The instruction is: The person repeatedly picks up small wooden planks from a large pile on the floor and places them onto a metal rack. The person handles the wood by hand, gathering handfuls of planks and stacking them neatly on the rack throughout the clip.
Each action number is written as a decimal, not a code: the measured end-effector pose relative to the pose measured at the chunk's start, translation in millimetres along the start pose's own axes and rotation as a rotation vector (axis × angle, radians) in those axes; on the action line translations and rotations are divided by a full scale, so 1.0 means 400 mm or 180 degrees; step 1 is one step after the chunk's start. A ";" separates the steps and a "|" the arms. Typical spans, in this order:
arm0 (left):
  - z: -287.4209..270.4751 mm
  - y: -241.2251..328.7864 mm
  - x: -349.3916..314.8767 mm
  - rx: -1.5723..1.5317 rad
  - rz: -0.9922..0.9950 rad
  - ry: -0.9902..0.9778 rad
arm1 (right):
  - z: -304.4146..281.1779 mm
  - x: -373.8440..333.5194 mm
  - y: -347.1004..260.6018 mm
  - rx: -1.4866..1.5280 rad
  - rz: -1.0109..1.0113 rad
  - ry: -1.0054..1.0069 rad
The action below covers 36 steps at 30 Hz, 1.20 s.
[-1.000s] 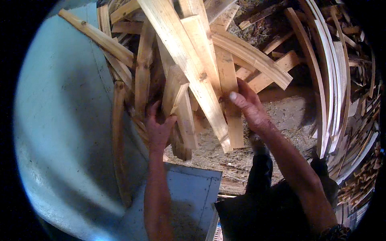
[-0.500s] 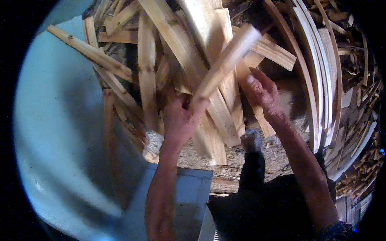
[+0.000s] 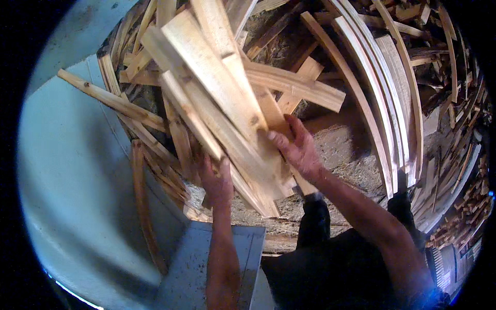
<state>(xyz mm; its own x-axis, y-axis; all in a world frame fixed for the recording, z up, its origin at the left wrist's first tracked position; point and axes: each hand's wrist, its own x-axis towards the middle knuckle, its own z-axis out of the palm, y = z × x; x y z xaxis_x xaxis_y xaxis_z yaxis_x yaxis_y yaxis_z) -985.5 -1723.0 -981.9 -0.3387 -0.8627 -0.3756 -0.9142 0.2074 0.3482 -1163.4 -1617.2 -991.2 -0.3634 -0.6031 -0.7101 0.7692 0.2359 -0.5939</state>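
A leaning pile of pale wooden offcuts (image 3: 217, 88) fills the upper middle of the view. My left hand (image 3: 217, 181) reaches up under the pile, and its fingers close around the lower edge of a long plank (image 3: 206, 137). My right hand (image 3: 294, 150) grips the end of a narrower board (image 3: 268, 111) in the same pile, thumb on top. Both forearms come up from the lower edge. The lower ends of several planks are hidden behind my hands.
A light blue wall or panel (image 3: 67, 191) curves along the left. A blue-grey box edge (image 3: 232, 253) lies below my left arm. Long curved wooden strips (image 3: 392, 103) lean at the right, with more scrap wood (image 3: 454, 206) heaped far right. Sawdust (image 3: 351, 160) covers the ground.
The stick my left hand held up has come down. My left hand dropped lower under the pile, and my right hand moved down onto a board's end.
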 end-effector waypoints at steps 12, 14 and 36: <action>0.060 -0.007 -0.200 -0.0972 -0.1104 -0.0139 | -0.012 -0.069 0.091 0.0006 0.0352 -0.0029; 0.037 -0.002 -0.208 -0.1759 -0.2040 -0.0507 | -0.040 -0.098 0.111 -0.0285 0.0631 -0.0184; -0.065 -0.015 -0.248 -0.2177 -0.1999 -0.1669 | -0.066 -0.175 0.050 0.0348 0.0769 -0.1366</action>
<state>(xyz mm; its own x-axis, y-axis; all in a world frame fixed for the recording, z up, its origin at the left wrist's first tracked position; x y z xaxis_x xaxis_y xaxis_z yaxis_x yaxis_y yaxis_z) -940.7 -1650.8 -924.3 -0.0526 -0.3850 -0.9214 -0.6943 -0.6491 0.3108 -1136.3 -1550.3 -963.3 0.0629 -0.8055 -0.5893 0.8635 0.3400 -0.3724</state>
